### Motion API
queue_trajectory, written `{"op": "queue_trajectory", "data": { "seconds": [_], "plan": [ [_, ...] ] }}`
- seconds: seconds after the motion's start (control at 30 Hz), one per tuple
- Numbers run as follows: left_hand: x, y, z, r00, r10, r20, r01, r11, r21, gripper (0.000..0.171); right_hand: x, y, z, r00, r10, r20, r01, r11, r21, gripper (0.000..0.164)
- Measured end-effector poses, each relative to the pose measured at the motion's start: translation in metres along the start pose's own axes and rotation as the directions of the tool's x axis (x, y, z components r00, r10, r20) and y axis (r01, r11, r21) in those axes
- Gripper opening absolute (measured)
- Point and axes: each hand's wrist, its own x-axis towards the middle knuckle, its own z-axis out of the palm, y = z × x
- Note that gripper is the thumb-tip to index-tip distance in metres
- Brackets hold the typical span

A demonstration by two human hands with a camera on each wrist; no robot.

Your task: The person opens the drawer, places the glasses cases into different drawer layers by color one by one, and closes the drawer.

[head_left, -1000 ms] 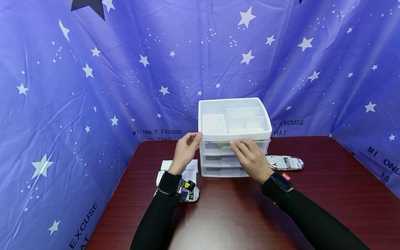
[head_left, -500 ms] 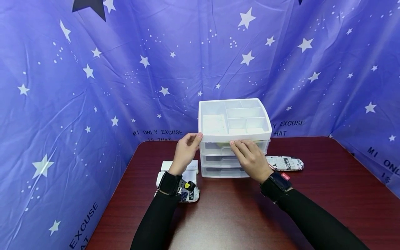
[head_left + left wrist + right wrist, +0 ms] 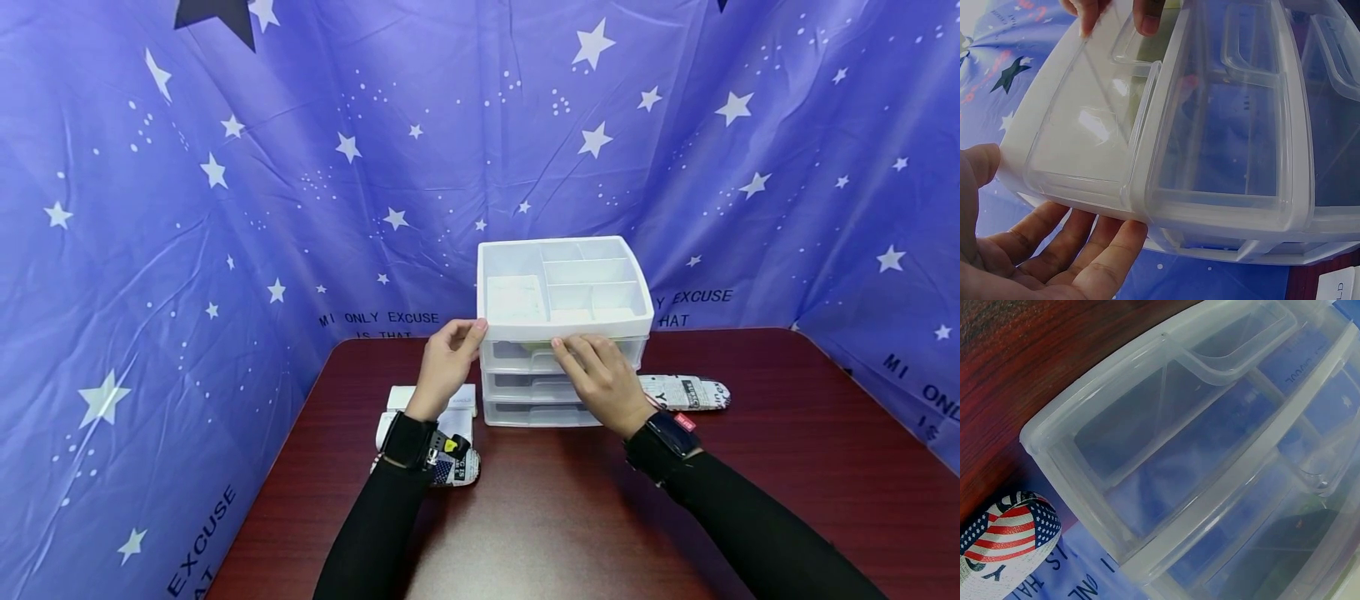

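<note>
A white and clear plastic drawer organizer point(image 3: 566, 327) stands on the table, with a divided tray on top and three drawers below. My left hand point(image 3: 444, 360) holds its front left corner, thumb at the front and fingers along the side, as the left wrist view shows. My right hand point(image 3: 603, 379) rests its fingertips on the front of the top drawer point(image 3: 1091, 125), near the handle cutout. Something green point(image 3: 1279, 550) shows through that drawer's clear front. The drawers appear pushed in. My right hand is out of sight in the right wrist view.
Left of the organizer lie white box-like items point(image 3: 461, 400) and a newspaper-print item point(image 3: 457, 469), partly behind my left wrist. An elongated newspaper-print item with flag patterns point(image 3: 686, 392) lies to the right. A blue star-patterned curtain point(image 3: 450, 167) surrounds the dark red table point(image 3: 540, 517).
The right fingers look slightly straighter against the top drawer's front. Otherwise both hands and the organizer stay in place.
</note>
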Motion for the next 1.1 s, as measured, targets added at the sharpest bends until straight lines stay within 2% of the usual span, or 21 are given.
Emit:
{"op": "queue_trajectory", "data": {
  "seconds": [0.33, 0.73, 1.1],
  "plan": [
    [0.000, 0.000, 0.000, 1.000, 0.004, 0.001, -0.004, 1.000, -0.002, 0.043, 0.000, -0.002, 0.001, 0.999, 0.023, -0.029, -0.023, 1.000, 0.012, 0.029],
    [0.000, 0.000, -0.001, 1.000, 0.006, 0.002, -0.006, 1.000, 0.003, 0.045, -0.011, -0.011, 0.005, 0.993, 0.033, -0.115, -0.026, 0.998, 0.058, 0.025],
    [0.000, 0.000, -0.001, 1.000, 0.007, 0.003, -0.007, 1.000, 0.002, 0.048, -0.023, -0.018, 0.005, 0.997, 0.032, -0.069, -0.025, 0.994, 0.104, 0.026]
  ]
}}
